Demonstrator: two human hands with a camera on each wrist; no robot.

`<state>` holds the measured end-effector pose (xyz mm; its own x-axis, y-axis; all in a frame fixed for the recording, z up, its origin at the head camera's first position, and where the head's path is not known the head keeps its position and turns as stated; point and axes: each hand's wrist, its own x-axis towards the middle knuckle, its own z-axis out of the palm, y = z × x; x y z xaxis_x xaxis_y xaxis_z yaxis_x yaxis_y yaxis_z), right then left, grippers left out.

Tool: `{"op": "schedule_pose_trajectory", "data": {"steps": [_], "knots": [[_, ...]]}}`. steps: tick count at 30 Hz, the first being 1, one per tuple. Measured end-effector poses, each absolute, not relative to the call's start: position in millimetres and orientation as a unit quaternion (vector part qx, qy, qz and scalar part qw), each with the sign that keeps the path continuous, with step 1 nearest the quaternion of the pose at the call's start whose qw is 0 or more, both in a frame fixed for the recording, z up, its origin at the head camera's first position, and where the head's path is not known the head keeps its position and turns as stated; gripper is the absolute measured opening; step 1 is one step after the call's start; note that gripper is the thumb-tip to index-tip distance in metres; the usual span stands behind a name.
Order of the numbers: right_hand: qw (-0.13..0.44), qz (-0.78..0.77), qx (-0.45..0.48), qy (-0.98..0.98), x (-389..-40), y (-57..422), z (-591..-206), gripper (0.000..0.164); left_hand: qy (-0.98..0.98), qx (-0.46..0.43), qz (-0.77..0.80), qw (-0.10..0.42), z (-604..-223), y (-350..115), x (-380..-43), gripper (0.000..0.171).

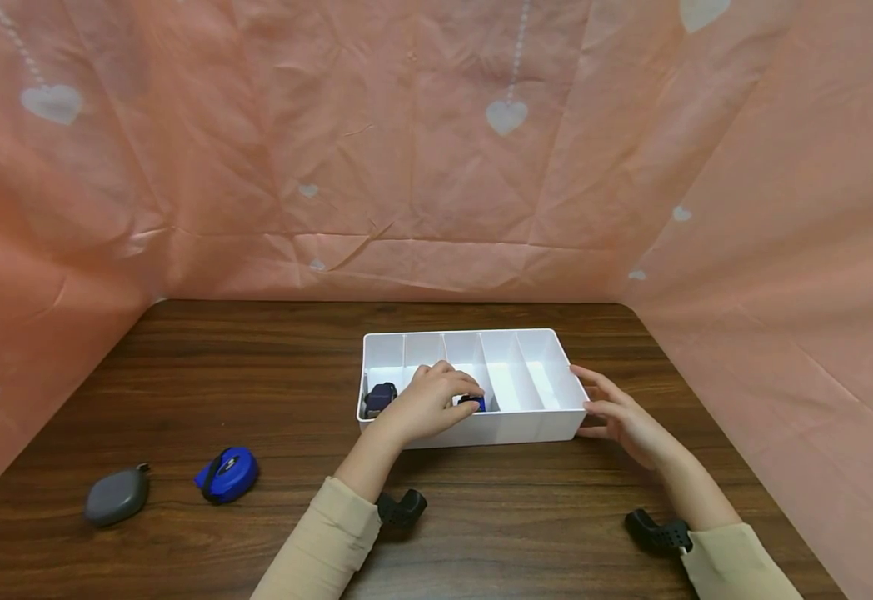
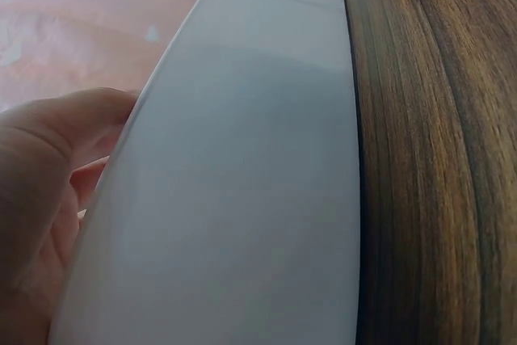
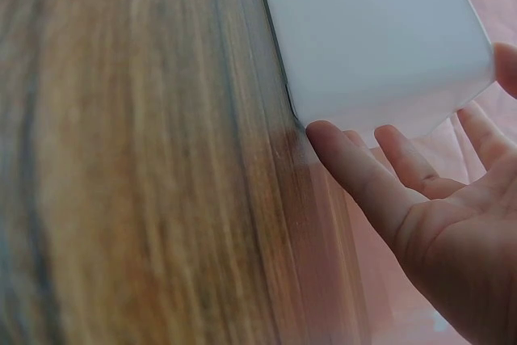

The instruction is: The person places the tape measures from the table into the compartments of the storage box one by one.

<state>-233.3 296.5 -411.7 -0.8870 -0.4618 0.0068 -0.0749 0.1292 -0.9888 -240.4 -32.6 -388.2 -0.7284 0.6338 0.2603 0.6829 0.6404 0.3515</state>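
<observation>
Left hand (image 1: 436,400) inside, right hand (image 1: 624,421) at the end of a white divided box (image 1: 511,427)

The left fingers bend over a royal-blue item (image 1: 479,403) in the box's third compartment from the left; I cannot tell whether they pinch it. The right fingers are spread apart, fingertips against the box's right end. The box is glossy, long, open-topped and split into five compartments; the leftmost contains one dark navy item (image 1: 381,397). Two beige sleeves (image 1: 320,546) and two black wrist mounts (image 1: 404,510) follow behind the hands.

The box stands on a brown wood-grain table (image 1: 511,508) with streaked grain and rounded far corners. Well to its left lie one blue tape measure (image 1: 237,476) with a black strap, and beside that, one rounded grey case (image 1: 117,497). Creased salmon-pink fabric (image 1: 406,150) walls the table at the back and both sides, printed with white hearts (image 1: 507,117), some on dotted strings.
</observation>
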Motion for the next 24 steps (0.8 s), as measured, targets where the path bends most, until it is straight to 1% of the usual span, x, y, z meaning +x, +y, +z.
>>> {"op": "schedule_pose_trajectory", "data": {"steps": [24], "knots": [[0.152,-0.632,-0.177,0.739,-234.4,297.1,-413.0,0.057,-0.899,-0.378,-0.199,0.098,-378.8,-37.2,-234.2,0.029]]}}
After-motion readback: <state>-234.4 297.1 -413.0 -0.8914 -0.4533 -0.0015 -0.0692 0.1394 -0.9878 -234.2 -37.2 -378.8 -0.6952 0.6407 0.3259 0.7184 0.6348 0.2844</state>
